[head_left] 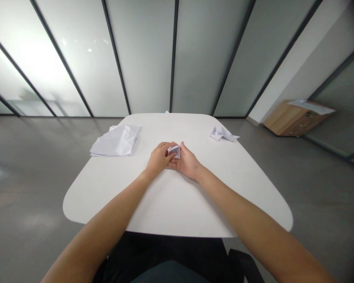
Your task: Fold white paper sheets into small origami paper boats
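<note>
Near the middle of the white table [177, 204], a small folded piece of white paper [174, 151] is held between both hands. My left hand [158, 158] has its fingers closed over the paper's left side. From the right, my right hand [188, 162] cups the same paper, its thumb pointing up along the right edge and its fingers curled beneath. Part of the paper is hidden behind the fingers. A small dark red spot shows by the left fingers; I cannot make out what it is.
A stack of creased white paper sheets [116, 141] lies at the table's left. Folded paper shapes [222, 134] sit near its right edge. Frosted glass panels [144, 59] stand behind the table. A wooden cabinet [295, 120] with papers on top is at the far right.
</note>
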A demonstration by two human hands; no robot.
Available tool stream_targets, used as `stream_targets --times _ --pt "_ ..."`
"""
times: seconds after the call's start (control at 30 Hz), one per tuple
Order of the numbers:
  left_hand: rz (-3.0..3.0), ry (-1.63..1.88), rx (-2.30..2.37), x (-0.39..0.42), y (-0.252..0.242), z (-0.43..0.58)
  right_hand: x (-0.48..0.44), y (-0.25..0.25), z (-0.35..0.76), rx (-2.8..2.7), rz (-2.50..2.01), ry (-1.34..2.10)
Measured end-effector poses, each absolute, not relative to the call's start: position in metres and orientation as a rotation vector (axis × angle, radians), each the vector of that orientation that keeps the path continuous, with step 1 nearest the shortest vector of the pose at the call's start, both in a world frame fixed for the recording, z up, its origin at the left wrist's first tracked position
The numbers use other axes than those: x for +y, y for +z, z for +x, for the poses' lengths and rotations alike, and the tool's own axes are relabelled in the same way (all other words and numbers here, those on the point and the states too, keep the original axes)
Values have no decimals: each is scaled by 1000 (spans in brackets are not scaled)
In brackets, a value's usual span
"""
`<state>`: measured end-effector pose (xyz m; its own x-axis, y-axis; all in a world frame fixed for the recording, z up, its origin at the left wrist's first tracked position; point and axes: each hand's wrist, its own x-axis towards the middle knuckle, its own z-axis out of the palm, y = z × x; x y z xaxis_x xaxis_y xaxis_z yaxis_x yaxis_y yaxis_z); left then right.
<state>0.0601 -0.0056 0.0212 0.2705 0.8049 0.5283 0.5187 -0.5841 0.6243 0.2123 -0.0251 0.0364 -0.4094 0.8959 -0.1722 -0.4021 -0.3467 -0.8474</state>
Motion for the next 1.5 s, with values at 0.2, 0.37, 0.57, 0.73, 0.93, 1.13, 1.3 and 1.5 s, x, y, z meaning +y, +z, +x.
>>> stream_targets --times 0.2,0.37,0.57,0.73,0.93,1.13,1.3,1.5 --pt "1849 1263 1211 -3 19 57 -25 31 212 -943 -751 1845" --pt "1423 1236 1018 -4 20 53 -19 26 217 -1009 -773 1754" --pt "1312 1024 721 -9 23 50 -14 19 224 -1054 -969 1507" --pt "1194 1086 771 -6 19 54 -13 19 225 -1165 -1016 1392" --pt "1343 1191 859 3 12 52 -12 20 226 -1186 -1014 1419" --pt "1610 1115 1012 4 11 46 -8 25 229 -1059 -946 1460" --pt "1685 1057 1059 4 10 44 -7 25 232 -1108 -898 1392" --pt "1904 1107 1309 6 12 40 -10 24 233 -1208 -943 1333"
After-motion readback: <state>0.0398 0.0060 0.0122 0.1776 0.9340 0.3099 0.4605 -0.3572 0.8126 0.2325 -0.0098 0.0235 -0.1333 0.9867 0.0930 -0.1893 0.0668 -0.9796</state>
